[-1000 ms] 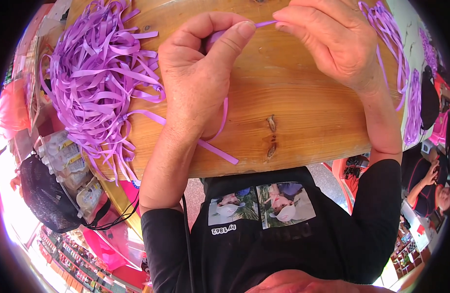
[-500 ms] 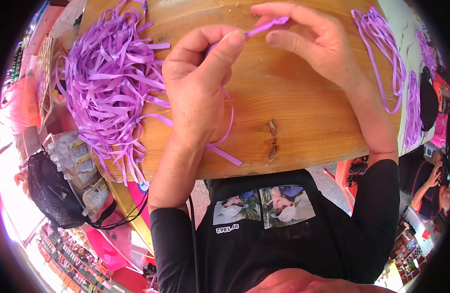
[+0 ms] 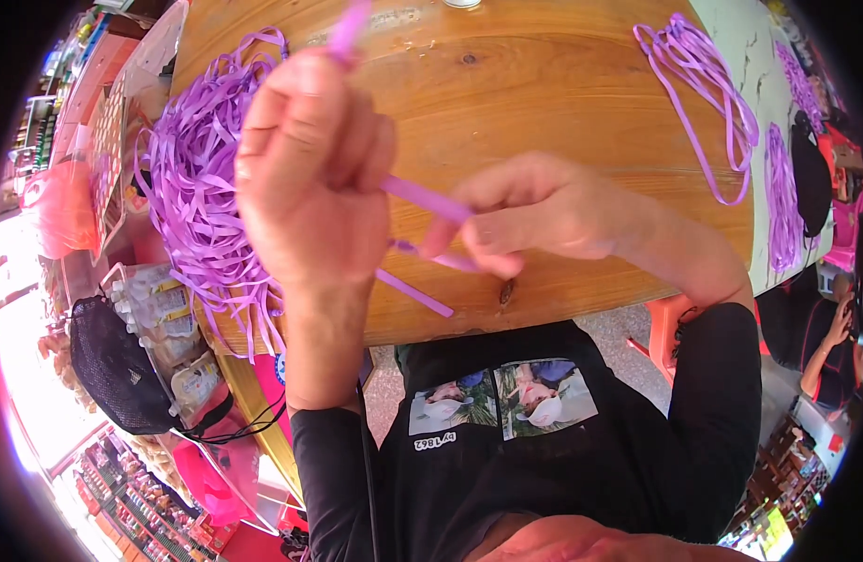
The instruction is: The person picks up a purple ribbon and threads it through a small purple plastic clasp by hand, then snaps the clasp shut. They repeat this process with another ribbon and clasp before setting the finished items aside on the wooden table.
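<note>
My left hand point(image 3: 309, 178) is closed around a purple ribbon strap, a blurred end of which sticks up above the fingers. From that fist a taut stretch of the purple ribbon strap point(image 3: 427, 198) runs to my right hand point(image 3: 544, 215), which pinches it between thumb and fingers, slightly blurred. Below the stretch, a second length passes under the right fingertips, and a loose tail lies over the wooden table point(image 3: 544, 103). Just beyond my left hand spreads a large tangled pile of purple ribbon straps point(image 3: 202, 178), partly hidden by that hand.
Looped purple straps point(image 3: 703, 103) lie at the table's right, beside a white marbled surface point(image 3: 731, 33) with more straps point(image 3: 781, 201) and a black pouch point(image 3: 810, 178). A black mesh bag point(image 3: 118, 365) sits at lower left. Another person point(image 3: 815, 351) is at far right.
My right hand has come down toward me and left, and now pinches the strap. My left hand has turned into a fist and shifted left, with ribbon stretched between both hands.
</note>
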The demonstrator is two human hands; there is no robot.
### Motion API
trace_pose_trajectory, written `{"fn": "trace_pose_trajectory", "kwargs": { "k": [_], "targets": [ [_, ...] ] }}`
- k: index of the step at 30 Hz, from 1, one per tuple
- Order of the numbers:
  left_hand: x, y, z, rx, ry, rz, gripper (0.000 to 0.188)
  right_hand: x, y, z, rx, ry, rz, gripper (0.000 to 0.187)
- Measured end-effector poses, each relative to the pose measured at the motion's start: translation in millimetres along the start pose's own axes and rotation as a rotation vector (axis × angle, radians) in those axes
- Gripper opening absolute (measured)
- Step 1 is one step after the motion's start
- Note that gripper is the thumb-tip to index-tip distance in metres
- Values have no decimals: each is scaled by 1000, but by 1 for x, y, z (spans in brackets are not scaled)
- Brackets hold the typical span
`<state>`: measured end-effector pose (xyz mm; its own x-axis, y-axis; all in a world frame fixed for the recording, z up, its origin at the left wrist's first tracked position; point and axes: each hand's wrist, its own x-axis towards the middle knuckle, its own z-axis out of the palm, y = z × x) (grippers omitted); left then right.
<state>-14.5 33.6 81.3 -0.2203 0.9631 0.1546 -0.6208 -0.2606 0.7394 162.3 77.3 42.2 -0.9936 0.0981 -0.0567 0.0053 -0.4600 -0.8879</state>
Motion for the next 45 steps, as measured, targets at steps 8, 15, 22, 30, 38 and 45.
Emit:
{"fn": "trace_pose_trajectory", "kwargs": {
  "k": [8,15,22,30,38,45],
  "targets": [
    [3,33,-37,-106,-60,66,17,-68,-24,-18,-687,669,-60,20],
    [-2,57,-70,3,-22,192,17,-107,-28,-37,-702,827,-47,21],
    [-1,65,-154,1956,580,734,26,-105,-15,-64,-487,908,-171,22],
    [9,-30,-32,1474,-172,794,43,-47,-21,-44,-889,655,-248,22],
    [9,-58,14,308,-116,-425,19,-36,-51,-10,-1370,882,-449,22],
    [5,-39,-10,631,3,-222,21,-32,-48,-29,-855,800,-435,18]
  ]
}}
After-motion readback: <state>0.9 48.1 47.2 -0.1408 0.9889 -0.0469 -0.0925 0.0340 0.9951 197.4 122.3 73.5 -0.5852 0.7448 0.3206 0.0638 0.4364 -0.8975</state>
